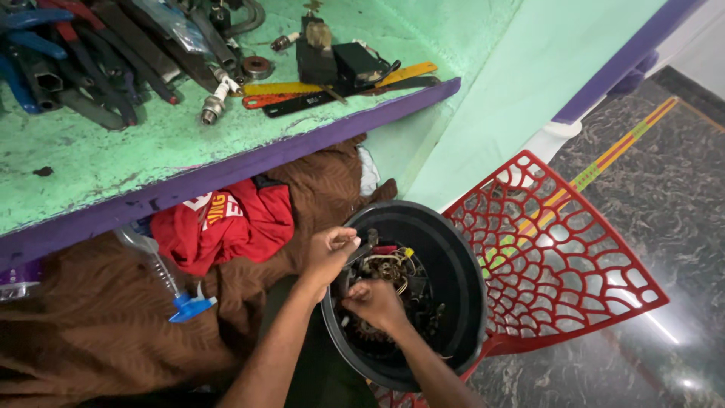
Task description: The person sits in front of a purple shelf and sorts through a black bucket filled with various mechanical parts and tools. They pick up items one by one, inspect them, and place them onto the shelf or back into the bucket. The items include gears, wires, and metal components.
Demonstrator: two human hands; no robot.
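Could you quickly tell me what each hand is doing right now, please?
Left hand: closed on a dark slim tool.
Right hand: curled on the wired motor part; grip unclear.

A worn mint-green painted workbench with a purple front edge (249,162) runs across the upper left, its surface scuffed and chipped. Beside it, a pale green panel with a purple border (544,68) slants toward the upper right. A red plastic chair with a web-patterned openwork back (574,257) stands on a dark polished stone floor (664,196), which catches a bright glint of light at lower right.
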